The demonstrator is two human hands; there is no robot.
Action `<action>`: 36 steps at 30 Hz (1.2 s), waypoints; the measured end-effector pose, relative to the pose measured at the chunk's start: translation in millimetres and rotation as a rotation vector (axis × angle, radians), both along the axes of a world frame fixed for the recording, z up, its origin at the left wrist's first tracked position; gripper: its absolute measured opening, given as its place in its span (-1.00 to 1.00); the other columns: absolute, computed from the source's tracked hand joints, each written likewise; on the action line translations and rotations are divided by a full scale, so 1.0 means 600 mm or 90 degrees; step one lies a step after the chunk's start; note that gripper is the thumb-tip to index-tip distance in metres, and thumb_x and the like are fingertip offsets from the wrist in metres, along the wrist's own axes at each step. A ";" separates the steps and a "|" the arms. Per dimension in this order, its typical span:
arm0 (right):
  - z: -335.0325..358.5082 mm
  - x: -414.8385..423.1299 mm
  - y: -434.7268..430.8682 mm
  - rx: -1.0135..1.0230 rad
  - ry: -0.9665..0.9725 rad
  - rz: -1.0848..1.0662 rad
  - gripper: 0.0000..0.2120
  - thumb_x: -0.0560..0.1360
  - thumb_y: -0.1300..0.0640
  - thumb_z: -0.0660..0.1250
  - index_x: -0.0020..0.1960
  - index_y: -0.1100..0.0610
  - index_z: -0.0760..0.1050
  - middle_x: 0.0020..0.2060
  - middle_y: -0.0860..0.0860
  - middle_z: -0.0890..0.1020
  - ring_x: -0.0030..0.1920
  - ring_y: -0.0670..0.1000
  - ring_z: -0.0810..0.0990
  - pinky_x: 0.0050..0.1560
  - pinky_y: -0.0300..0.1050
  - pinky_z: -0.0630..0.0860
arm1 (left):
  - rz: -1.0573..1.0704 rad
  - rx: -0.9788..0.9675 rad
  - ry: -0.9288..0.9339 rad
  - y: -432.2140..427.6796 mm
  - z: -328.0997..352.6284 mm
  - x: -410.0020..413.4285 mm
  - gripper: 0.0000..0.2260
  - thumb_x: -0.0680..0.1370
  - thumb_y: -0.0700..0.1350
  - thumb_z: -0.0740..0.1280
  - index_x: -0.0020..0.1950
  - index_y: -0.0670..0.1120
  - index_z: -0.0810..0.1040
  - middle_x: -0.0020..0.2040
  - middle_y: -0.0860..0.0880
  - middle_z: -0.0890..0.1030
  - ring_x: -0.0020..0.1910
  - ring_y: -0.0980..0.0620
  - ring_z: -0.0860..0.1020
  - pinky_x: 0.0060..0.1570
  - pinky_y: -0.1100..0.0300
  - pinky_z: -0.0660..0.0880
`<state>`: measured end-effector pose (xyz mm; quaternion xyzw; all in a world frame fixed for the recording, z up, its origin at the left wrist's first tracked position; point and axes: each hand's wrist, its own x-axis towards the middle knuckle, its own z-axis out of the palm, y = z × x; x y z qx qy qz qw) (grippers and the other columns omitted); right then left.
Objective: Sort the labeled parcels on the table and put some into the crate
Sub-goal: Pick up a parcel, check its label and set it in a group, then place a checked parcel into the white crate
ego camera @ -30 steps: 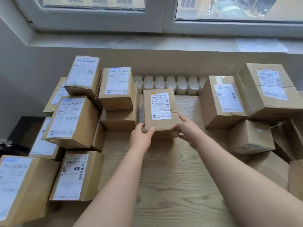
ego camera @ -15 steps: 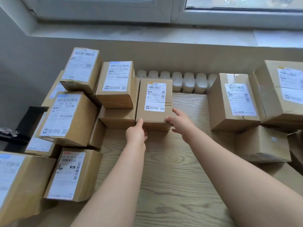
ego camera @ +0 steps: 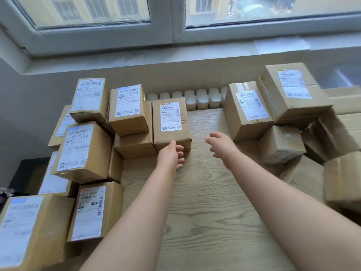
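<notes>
Brown labelled cardboard parcel (ego camera: 172, 122) against the stack (ego camera: 128, 110).
My left hand (ego camera: 172, 155) and right hand (ego camera: 222, 146) hang loose, empty; I'd nudge it flush, label up.

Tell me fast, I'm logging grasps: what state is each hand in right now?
Left hand: open, fingers loosely curled, holding nothing, at the front of the middle parcel.
Right hand: open, fingers spread, holding nothing.

Parcel-sorting corner of an ordinary room: labeled parcels (ego camera: 86, 151) are crowding a wood-grain bench (ego camera: 205, 208) sitting under a window (ego camera: 175, 18), radiator (ego camera: 202, 98) behind.
</notes>
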<state>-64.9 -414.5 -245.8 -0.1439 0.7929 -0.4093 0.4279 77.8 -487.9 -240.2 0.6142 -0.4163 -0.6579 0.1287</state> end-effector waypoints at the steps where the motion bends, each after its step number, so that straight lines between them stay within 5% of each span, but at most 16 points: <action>1: 0.006 0.002 0.018 -0.005 0.011 -0.019 -0.51 0.63 0.10 0.30 0.53 0.13 0.35 0.42 0.07 0.48 0.40 0.12 0.48 0.45 0.13 0.39 | -0.034 -0.012 0.002 0.013 0.005 -0.006 -0.59 0.74 0.06 0.07 -0.09 -0.11 0.57 -0.10 -0.09 0.58 -0.14 -0.06 0.55 0.00 0.05 0.54; 3: 0.016 0.005 0.050 -0.009 0.038 -0.047 -0.54 0.62 0.05 0.29 0.50 0.10 0.40 0.33 0.04 0.53 0.32 0.10 0.53 0.39 0.11 0.45 | -0.086 -0.027 0.012 0.039 0.011 -0.017 -0.60 0.73 0.06 0.07 -0.09 -0.11 0.57 -0.13 -0.07 0.58 -0.21 -0.03 0.52 -0.13 0.11 0.48; 9: 0.055 0.005 0.189 -0.047 0.097 -0.218 -0.75 0.65 -0.05 0.18 0.23 0.00 0.53 0.06 -0.04 0.61 0.14 0.08 0.58 0.26 0.11 0.51 | -0.265 -0.029 0.042 0.141 0.047 -0.059 -0.60 0.75 0.03 0.06 0.03 -0.15 0.60 -0.01 -0.11 0.60 -0.02 -0.08 0.56 0.14 0.00 0.52; 12: 0.081 -0.005 0.263 -0.065 0.155 -0.285 -0.78 0.64 -0.04 0.19 0.14 -0.01 0.56 -0.02 -0.04 0.62 0.08 0.07 0.58 0.17 0.07 0.51 | -0.339 -0.039 0.065 0.191 0.064 -0.089 -0.66 0.73 -0.02 0.10 0.09 -0.16 0.60 0.02 -0.11 0.61 -0.04 -0.07 0.57 0.04 0.05 0.49; 24: 0.173 -0.121 0.520 -0.012 0.397 -0.450 -0.77 0.65 0.11 0.21 0.20 0.06 0.60 0.05 -0.01 0.62 0.09 0.04 0.54 0.14 -0.06 0.47 | -0.433 -0.084 0.116 0.379 0.129 -0.225 -0.83 0.69 -0.10 0.23 0.10 -0.15 0.57 -0.08 -0.07 0.57 -0.15 -0.03 0.54 -0.17 0.16 0.45; 30: 0.147 -0.222 0.641 0.064 0.377 -0.433 -0.65 0.58 0.11 0.26 0.36 0.09 0.51 0.29 0.12 0.48 0.32 0.16 0.45 0.36 0.07 0.40 | -0.456 -0.151 0.056 0.481 0.121 -0.301 -0.79 0.68 -0.01 0.26 0.24 -0.05 0.55 0.06 -0.03 0.58 0.06 -0.03 0.53 0.23 -0.02 0.55; 36: 0.105 -0.272 0.709 0.094 0.223 -0.346 -0.40 0.62 -0.09 0.29 0.56 0.15 0.29 0.46 0.10 0.43 0.43 0.16 0.42 0.35 0.06 0.38 | -0.432 -0.156 -0.021 0.544 0.094 -0.331 -0.41 0.63 0.20 0.27 0.58 -0.09 0.34 0.41 -0.04 0.49 0.36 -0.07 0.46 0.42 -0.07 0.39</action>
